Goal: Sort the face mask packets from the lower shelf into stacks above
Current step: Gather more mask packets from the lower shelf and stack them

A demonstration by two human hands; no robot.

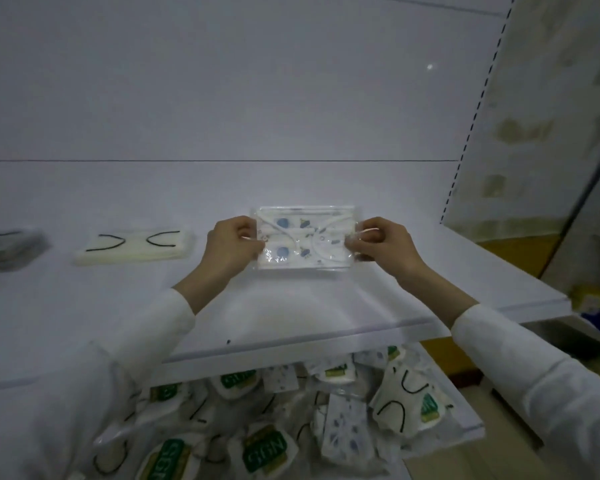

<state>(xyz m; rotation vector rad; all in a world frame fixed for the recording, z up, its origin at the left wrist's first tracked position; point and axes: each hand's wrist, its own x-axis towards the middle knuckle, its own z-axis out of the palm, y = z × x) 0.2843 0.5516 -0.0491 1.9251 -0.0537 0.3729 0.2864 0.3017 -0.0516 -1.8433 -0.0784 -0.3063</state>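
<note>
1. You hold one clear plastic packet of white masks printed with blue shapes [305, 242] low over the flat white upper shelf [291, 317]. I cannot tell whether it already touches the shelf, or whether other packets of its kind lie under it.
2. Your left grip [234, 244] pinches the left short end of that blue-printed packet between thumb and curled fingers. Your right grip [385, 244] pinches the right short end the same way. Neither is slack, and each is closed on the plastic edge and nothing else.
3. To the left of the blue-printed packet, apart from it, a flat stack of cream mask packets with black ear loops [134, 247] lies squared up. Further left, at the edge of the view, sits a low stack of grey mask packets [9, 247], partly cut off. I judge that two sorts already have stacks above, and that this printed sort is being laid down as a third.
4. Below the blue-printed packet, the white lower shelf [465, 431] carries a loose heap of mixed mask packets [257, 427]. It holds green-labelled ones, cream ones with black loops and blue-printed ones, overlapping and tilted, too jumbled to count.
5. By my reading, you are in the early or middle part of the job. The stacks above are thin and the heap below is large, so most of the sorting is left.
</note>
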